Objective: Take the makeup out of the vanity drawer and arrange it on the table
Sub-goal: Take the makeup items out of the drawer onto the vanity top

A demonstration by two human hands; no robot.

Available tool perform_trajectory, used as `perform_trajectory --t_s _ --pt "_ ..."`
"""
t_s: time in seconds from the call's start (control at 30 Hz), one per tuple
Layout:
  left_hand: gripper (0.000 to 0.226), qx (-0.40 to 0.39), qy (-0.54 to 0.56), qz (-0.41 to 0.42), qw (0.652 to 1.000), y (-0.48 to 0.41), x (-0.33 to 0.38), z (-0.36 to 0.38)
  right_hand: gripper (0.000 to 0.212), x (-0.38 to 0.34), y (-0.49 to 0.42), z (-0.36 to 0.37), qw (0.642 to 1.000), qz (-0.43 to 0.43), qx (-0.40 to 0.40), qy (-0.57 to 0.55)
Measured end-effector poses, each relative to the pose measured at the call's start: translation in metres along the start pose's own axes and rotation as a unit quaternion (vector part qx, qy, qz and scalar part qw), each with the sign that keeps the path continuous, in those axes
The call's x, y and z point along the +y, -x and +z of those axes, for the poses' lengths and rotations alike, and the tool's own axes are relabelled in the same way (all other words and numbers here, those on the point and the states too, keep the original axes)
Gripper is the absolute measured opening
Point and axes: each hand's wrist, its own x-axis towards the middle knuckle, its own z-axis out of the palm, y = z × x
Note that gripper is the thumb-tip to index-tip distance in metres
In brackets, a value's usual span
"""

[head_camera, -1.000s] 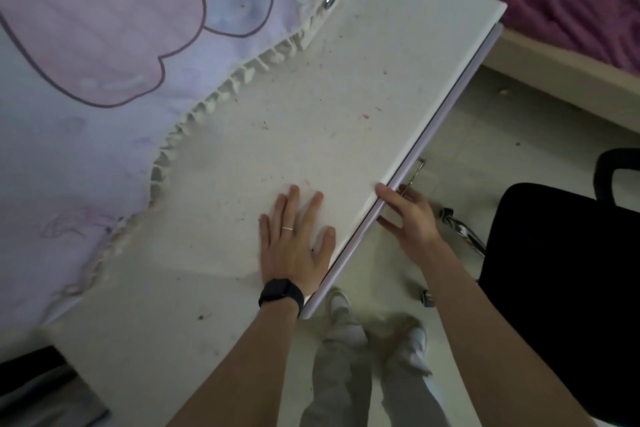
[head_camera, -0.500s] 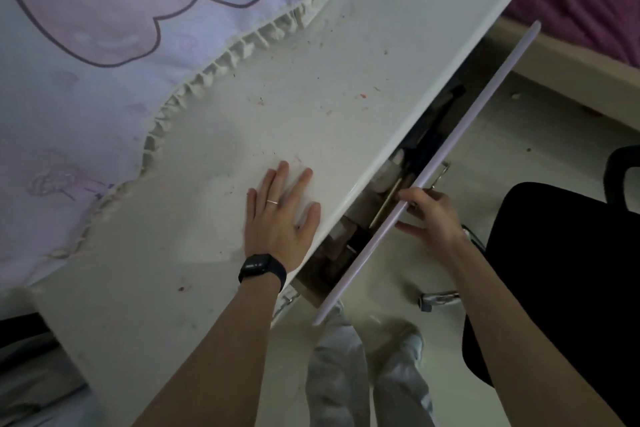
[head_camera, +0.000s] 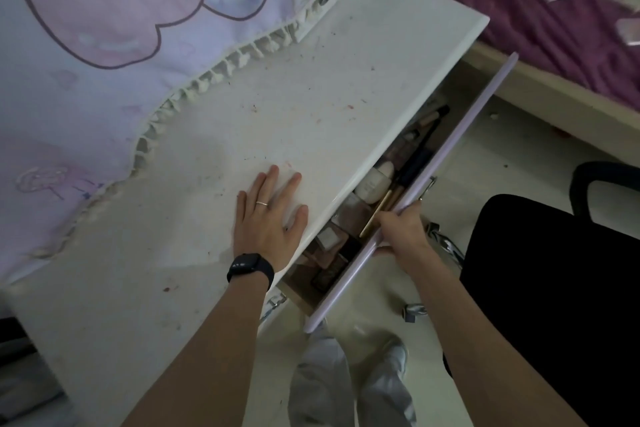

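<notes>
The white vanity table (head_camera: 311, 107) runs diagonally across the view. Its drawer with a lilac front (head_camera: 450, 163) stands pulled out along the table's right edge. Inside lie several makeup items: a white round jar (head_camera: 372, 185), dark pencils and brushes (head_camera: 420, 152), a wooden-handled brush (head_camera: 379, 210) and small compacts and bottles (head_camera: 332, 246). My left hand (head_camera: 268, 218), with a ring and a black watch, rests flat on the tabletop near the edge. My right hand (head_camera: 398, 229) grips the drawer front's top rim by the metal handle.
A pink and lilac cloth (head_camera: 104, 28) with a fringed hem covers the table's back left. A black chair (head_camera: 554, 288) stands at the right. A bed with a purple cover (head_camera: 554, 10) lies at the top right. My legs and shoes (head_camera: 353, 374) are below the drawer.
The drawer was closed one second ago; my right hand has pulled it out, showing the makeup inside. My left hand has stayed flat on the tabletop.
</notes>
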Motion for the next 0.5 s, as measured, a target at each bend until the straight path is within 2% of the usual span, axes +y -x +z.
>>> perform_trajectory --t_s 0.1,0.13,0.5 --pt "0.056 -0.002 0.002 -0.002 1.000 0.000 0.000 -0.001 0.028 0.001 0.004 -0.001 1.000 -0.014 0.021 0.010" --pt "0.057 -0.001 0.002 -0.002 1.000 0.000 0.000 -0.001 0.022 0.002 0.005 -0.003 0.999 -0.018 0.027 0.012" --pt "0.055 0.021 0.001 0.007 1.000 0.000 0.000 0.002 0.025 0.037 0.003 -0.043 0.999 -0.022 0.048 -0.003"
